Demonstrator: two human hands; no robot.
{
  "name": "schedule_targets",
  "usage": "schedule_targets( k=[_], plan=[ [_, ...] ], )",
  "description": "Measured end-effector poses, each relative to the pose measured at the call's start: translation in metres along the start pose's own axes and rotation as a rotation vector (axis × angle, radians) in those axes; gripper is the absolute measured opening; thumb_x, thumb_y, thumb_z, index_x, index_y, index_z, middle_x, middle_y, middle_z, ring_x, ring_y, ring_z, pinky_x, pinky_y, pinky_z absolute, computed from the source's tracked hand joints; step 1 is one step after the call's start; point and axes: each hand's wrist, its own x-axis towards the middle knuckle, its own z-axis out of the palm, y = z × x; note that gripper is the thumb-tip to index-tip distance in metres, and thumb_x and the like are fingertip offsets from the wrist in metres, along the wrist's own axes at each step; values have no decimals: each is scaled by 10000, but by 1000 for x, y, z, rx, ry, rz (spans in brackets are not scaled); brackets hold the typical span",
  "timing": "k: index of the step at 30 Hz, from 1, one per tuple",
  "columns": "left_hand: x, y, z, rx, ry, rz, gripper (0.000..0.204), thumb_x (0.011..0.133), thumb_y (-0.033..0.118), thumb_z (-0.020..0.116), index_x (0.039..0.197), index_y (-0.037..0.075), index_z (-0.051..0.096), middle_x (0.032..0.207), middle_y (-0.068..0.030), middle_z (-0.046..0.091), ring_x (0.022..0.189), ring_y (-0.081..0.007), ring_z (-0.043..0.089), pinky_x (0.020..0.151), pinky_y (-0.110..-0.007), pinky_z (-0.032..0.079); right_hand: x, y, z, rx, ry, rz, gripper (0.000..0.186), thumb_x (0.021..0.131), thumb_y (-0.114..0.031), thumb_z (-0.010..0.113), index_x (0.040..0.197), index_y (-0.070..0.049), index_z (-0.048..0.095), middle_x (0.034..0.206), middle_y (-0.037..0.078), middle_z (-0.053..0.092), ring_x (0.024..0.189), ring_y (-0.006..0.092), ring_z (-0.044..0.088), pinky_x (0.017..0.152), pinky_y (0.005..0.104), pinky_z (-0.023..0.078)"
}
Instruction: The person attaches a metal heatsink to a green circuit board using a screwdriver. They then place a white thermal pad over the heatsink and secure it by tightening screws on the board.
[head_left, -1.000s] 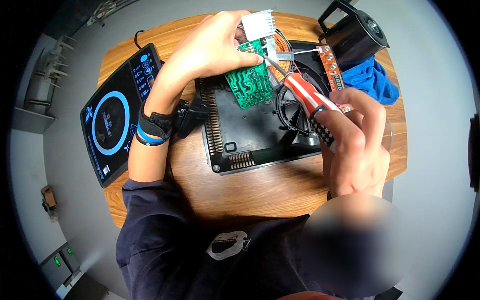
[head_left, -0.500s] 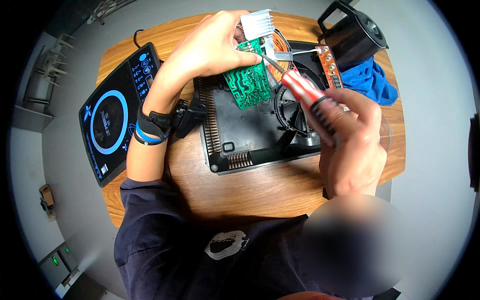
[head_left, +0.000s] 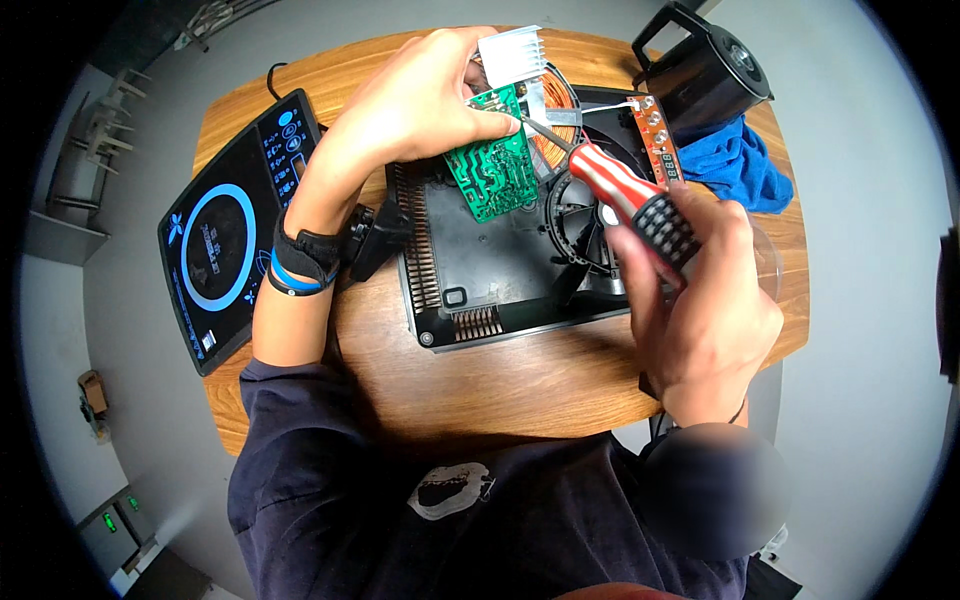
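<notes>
1. Left hand (head_left: 415,105): thumb presses the board's (head_left: 492,165) face; other fingers mostly hidden.
2. Right hand (head_left: 705,310): fingers hold the screwdriver (head_left: 605,178); thumb has slid off its top, suggesting a re-grip between turns.
3. Screwdriver's tip stays beside the left thumb.

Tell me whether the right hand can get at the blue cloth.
Probably yes: the blue cloth lies nearby, its near side apparently uncovered. But the right hand is wrapped around the screwdriver, so it would likely need freeing first.

Screwdriver (head_left: 603,178) tip contact unclear; coil (head_left: 560,95) partly hidden.
</notes>
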Motion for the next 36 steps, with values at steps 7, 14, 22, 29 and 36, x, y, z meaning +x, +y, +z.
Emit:
schedule_targets(
  k=[7,14,22,29,36],
  plan=[
    [-2,3,1,4,19,11,689,829,35,873,1434,-56,555,1145,-159,759,1043,-195,751,906,-325,619,2,5,1,159,21,-147,559,791,4,881,1266,-39,589,1138,151,730,965,353,752,736,385,625],
    [-4,1,1,-18,4,-28,680,834,16,865,1433,-61,551,1132,-141,758,1022,-180,749,891,-326,629,6,6,-2,80,67,-10,540,852,-41,868,1286,-12,549,1181,173,714,945,321,763,754,383,627],
    [-1,0,3,-1,23,23,661,836,32,870,1413,-62,563,1141,-151,762,1023,-179,749,900,-328,625,1,-7,0,-31,-23,33,499,788,-32,905,1168,-86,586,1098,96,714,875,310,735,645,375,598],
    [-1,3,1,43,48,13,615,831,63,879,1362,-68,598,1111,-167,776,1013,-192,759,899,-340,622,1,2,2,151,14,-110,528,743,-59,936,1147,-75,597,1183,109,661,937,328,730,670,412,607],
    [2,-6,6,17,56,6,633,826,11,856,1390,-65,578,1126,-148,776,1019,-181,758,904,-329,623,2,3,5,56,85,-51,569,771,-73,936,1196,-35,559,1068,150,677,872,323,728,666,386,611]
  ],
)
